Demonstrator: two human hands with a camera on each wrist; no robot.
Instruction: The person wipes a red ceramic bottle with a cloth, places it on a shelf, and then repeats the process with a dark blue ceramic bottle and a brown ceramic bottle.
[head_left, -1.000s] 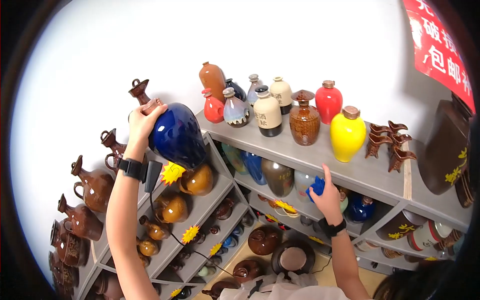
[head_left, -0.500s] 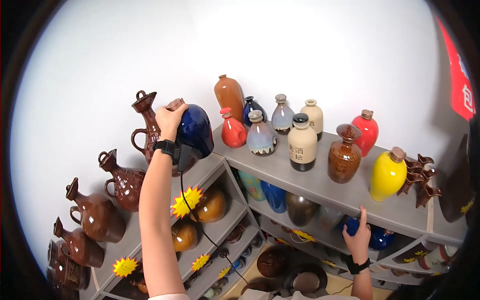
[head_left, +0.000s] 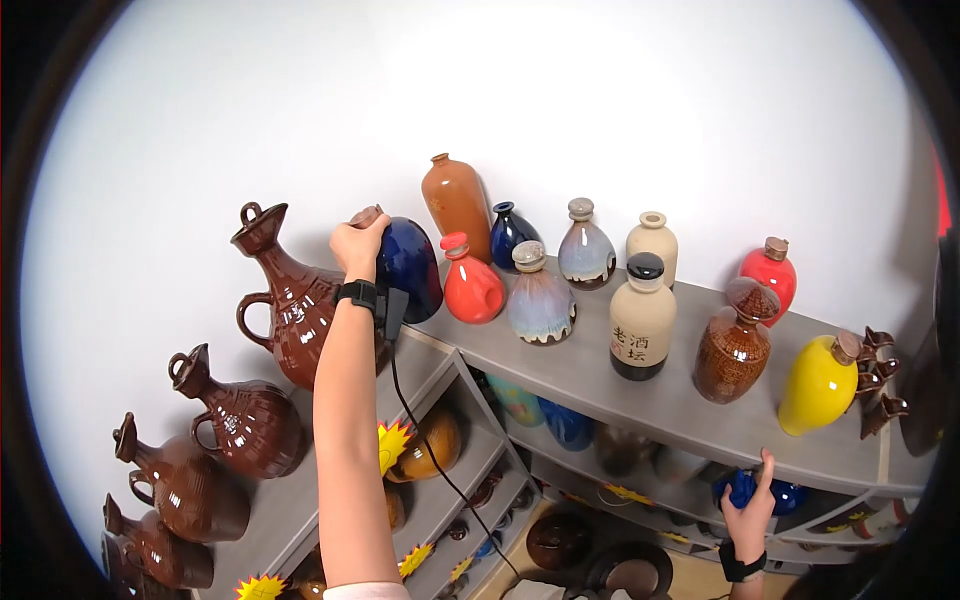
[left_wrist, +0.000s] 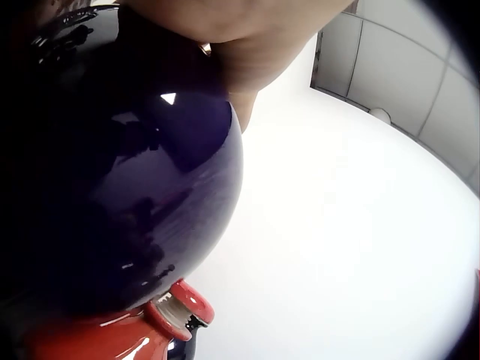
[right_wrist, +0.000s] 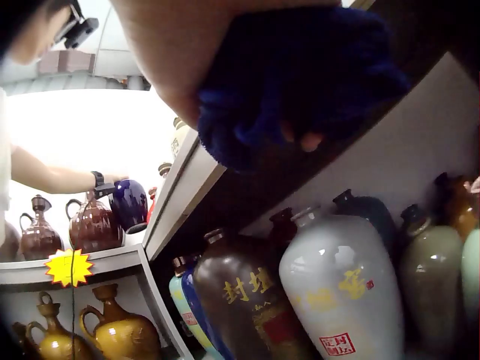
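My left hand (head_left: 358, 248) grips the brown-capped neck of a glossy dark blue jar (head_left: 410, 270) at the corner where the shelves meet. In the left wrist view the jar's round body (left_wrist: 150, 165) overlaps a red bottle (left_wrist: 105, 337). The jar leans slightly, beside a tall brown ewer (head_left: 300, 320). Lower right, my right hand (head_left: 748, 520) holds a crumpled blue cloth (right_wrist: 300, 82), its index finger pointing up by the front edge of the top shelf. Most of the cloth is hidden by that hand in the head view.
Several bottles stand along the grey top shelf (head_left: 560, 385), among them a cream bottle (head_left: 640, 325) and a yellow one (head_left: 820, 385). Brown ewers line the left shelf. A black cable (head_left: 425, 475) trails from the left wrist. Below the right hand stands a white jar (right_wrist: 341, 285).
My left hand has brought the blue jar down and right, from over the left shelf to the corner, and it has become more upright. The right hand keeps the cloth; the view has swung.
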